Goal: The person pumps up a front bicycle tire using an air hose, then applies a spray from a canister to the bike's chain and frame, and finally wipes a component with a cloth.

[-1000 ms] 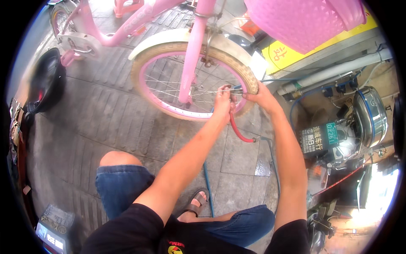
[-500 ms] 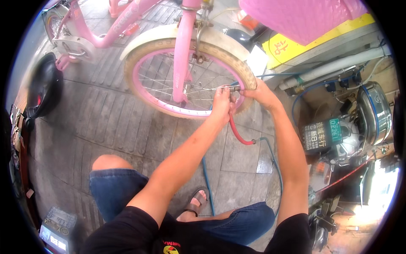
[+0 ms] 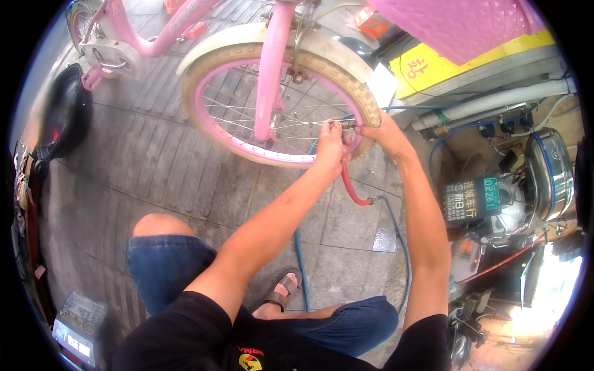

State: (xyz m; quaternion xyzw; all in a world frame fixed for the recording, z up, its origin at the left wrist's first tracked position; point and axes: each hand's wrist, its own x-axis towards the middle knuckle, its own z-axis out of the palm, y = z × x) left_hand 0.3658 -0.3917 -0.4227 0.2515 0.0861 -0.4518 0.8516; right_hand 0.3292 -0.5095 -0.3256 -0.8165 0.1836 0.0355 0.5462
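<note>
A pink bicycle stands ahead of me with its front wheel [image 3: 247, 74], cream tyre and pink rim, nearest. My left hand [image 3: 330, 143] grips a metal air nozzle [image 3: 344, 124] pressed to the rim's valve on the wheel's right side. From the nozzle a red hose [image 3: 350, 188] drops to a joint and continues as a blue-green hose [image 3: 399, 241]. My right hand [image 3: 380, 135] holds the tyre's outer edge right beside the nozzle. Both forearms reach up from the lower edge.
Grooved grey paving lies under the wheel. A black scooter [image 3: 59, 117] stands at the left. A parked scooter rear with a chrome part [image 3: 547, 173] and a plate sits at the right. A pink basket [image 3: 464, 25] hangs above; my sandalled foot [image 3: 281, 290] is below.
The view has shifted so the wheel sits slightly lower and further left. My hands remain at the valve, the left now closed tighter round the nozzle.
</note>
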